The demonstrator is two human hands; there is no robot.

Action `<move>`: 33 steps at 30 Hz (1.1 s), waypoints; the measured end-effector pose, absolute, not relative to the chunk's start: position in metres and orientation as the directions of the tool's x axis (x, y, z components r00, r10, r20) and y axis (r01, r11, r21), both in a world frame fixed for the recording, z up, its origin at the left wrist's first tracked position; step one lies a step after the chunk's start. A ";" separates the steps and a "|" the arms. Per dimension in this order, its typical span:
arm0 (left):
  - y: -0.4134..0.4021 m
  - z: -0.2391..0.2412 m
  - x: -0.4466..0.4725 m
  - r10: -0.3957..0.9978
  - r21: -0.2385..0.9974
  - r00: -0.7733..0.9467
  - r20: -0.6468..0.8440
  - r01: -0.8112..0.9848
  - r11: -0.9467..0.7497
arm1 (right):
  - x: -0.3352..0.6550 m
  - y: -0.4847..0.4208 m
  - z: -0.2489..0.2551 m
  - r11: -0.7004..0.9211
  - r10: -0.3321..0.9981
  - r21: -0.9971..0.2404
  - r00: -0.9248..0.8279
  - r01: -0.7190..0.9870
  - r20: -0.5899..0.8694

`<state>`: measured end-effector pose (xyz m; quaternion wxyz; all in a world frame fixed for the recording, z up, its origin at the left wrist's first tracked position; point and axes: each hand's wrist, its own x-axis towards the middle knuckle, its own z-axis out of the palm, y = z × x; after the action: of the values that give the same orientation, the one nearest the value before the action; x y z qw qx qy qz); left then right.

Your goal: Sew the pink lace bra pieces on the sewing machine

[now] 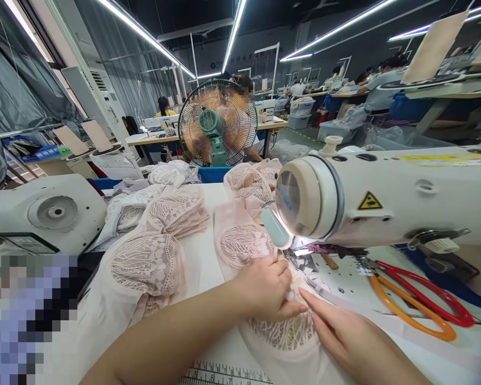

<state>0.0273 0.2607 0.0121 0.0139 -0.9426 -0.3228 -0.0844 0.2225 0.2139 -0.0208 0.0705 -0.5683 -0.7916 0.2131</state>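
Note:
A pale pink lace bra [282,334] lies beneath the head of the white sewing machine [369,198], close to its lit needle area. My left hand [266,286] is curled over the fabric just in front of the needle, its thumb pointing right; the fingertips are partly hidden. On the same bra, my right hand [340,326] lies with fingers stretched out along the cloth, near my left thumb. The farther lace cup [244,243] of this piece rests beyond my left hand. A pale green oval guard [276,227] hangs from the machine head above the work.
Red-handled scissors [433,294] and an orange handle [412,315] lie right of the needle. More pink lace bras [144,264] are heaped on the left, beside another white machine part [44,214]. A fan [216,123] stands beyond the table. A ruler scale [224,374] runs along the front.

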 end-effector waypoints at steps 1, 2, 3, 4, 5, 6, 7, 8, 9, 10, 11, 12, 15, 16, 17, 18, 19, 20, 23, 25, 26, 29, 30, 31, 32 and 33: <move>0.261 0.010 0.027 0.604 0.025 0.774 0.189 0.611 -0.791 | 0.222 0.215 -0.021 0.257 0.929 -0.421 -0.342 0.870 -0.138; 0.261 0.008 0.028 0.602 0.022 0.772 0.205 0.611 -0.791 | 0.222 0.215 -0.020 0.254 0.928 -0.426 -0.343 0.868 -0.146; 0.262 0.006 0.028 0.602 0.020 0.768 0.216 0.613 -0.789 | 0.221 0.216 -0.019 0.252 0.927 -0.427 -0.344 0.868 -0.152; 0.262 0.004 0.028 0.604 0.020 0.765 0.223 0.616 -0.788 | 0.220 0.216 -0.018 0.251 0.928 -0.424 -0.341 0.870 -0.152; 0.262 0.003 0.028 0.607 0.021 0.762 0.228 0.619 -0.785 | 0.219 0.215 -0.016 0.250 0.928 -0.421 -0.340 0.872 -0.153; 0.261 0.001 0.028 0.610 0.023 0.758 0.232 0.623 -0.782 | 0.217 0.215 -0.014 0.246 0.930 -0.416 -0.335 0.875 -0.154; 0.261 0.000 0.029 0.614 0.023 0.753 0.237 0.627 -0.779 | 0.216 0.215 -0.011 0.243 0.930 -0.412 -0.331 0.878 -0.159; 0.261 -0.001 0.029 0.617 0.024 0.748 0.243 0.632 -0.775 | 0.214 0.215 -0.009 0.238 0.931 -0.406 -0.327 0.882 -0.163; 0.261 -0.001 0.029 0.621 0.025 0.743 0.249 0.636 -0.771 | 0.213 0.215 -0.006 0.236 0.932 -0.402 -0.323 0.885 -0.164; 0.261 -0.002 0.029 0.626 0.028 0.738 0.253 0.641 -0.767 | 0.212 0.215 -0.004 0.235 0.933 -0.395 -0.321 0.888 -0.166; 0.261 -0.001 0.029 0.631 0.031 0.733 0.255 0.646 -0.762 | 0.210 0.215 -0.002 0.234 0.933 -0.385 -0.317 0.893 -0.168; 0.261 -0.001 0.029 0.636 0.035 0.730 0.252 0.650 -0.760 | 0.210 0.216 0.000 0.237 0.933 -0.376 -0.317 0.896 -0.168; 0.263 0.002 0.029 0.644 0.045 0.729 0.232 0.654 -0.756 | 0.209 0.217 0.001 0.242 0.932 -0.367 -0.320 0.898 -0.168; 0.263 0.003 0.029 0.649 0.047 0.727 0.224 0.657 -0.753 | 0.209 0.217 0.000 0.241 0.933 -0.370 -0.319 0.897 -0.165; 0.264 0.004 0.028 0.653 0.049 0.726 0.218 0.660 -0.750 | 0.210 0.218 -0.001 0.241 0.937 -0.376 -0.316 0.895 -0.152; 0.265 0.005 0.028 0.655 0.050 0.725 0.213 0.661 -0.748 | 0.210 0.218 -0.003 0.241 0.941 -0.380 -0.311 0.893 -0.135; 0.266 0.005 0.028 0.656 0.051 0.725 0.209 0.662 -0.748 | 0.210 0.219 -0.005 0.240 0.946 -0.382 -0.303 0.892 -0.114; 0.266 0.005 0.027 0.656 0.052 0.726 0.205 0.662 -0.748 | 0.210 0.219 -0.006 0.241 0.950 -0.385 -0.298 0.891 -0.094; 0.268 0.006 0.026 0.656 0.057 0.729 0.192 0.659 -0.750 | 0.209 0.220 -0.004 0.241 0.951 -0.384 -0.297 0.891 -0.092; 0.268 0.007 0.025 0.659 0.059 0.728 0.189 0.662 -0.748 | 0.207 0.221 0.000 0.229 0.944 -0.377 -0.299 0.897 -0.140; 0.268 0.008 0.025 0.660 0.058 0.727 0.190 0.663 -0.747 | 0.206 0.221 0.002 0.222 0.942 -0.373 -0.297 0.901 -0.156; 0.268 0.009 0.023 0.653 0.049 0.730 0.200 0.658 -0.751 | 0.206 0.220 0.004 0.213 0.952 -0.359 -0.275 0.909 -0.133; 0.268 0.009 0.023 0.648 0.047 0.734 0.204 0.654 -0.755 | 0.207 0.219 0.002 0.217 0.955 -0.355 -0.274 0.909 -0.118; 0.268 0.010 0.023 0.642 0.046 0.737 0.209 0.649 -0.760 | 0.208 0.219 0.000 0.224 0.956 -0.350 -0.275 0.910 -0.102; 0.268 0.010 0.022 0.637 0.044 0.740 0.214 0.644 -0.763 | 0.209 0.219 -0.003 0.232 0.957 -0.345 -0.277 0.909 -0.086; 0.268 0.010 0.022 0.635 0.043 0.741 0.217 0.642 -0.765 | 0.210 0.219 -0.006 0.241 0.957 -0.342 -0.281 0.908 -0.072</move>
<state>0.0219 0.2676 0.0104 0.0172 -0.9330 -0.3422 -0.1102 0.2099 0.2187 -0.0059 0.0760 -0.5946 -0.7842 0.1606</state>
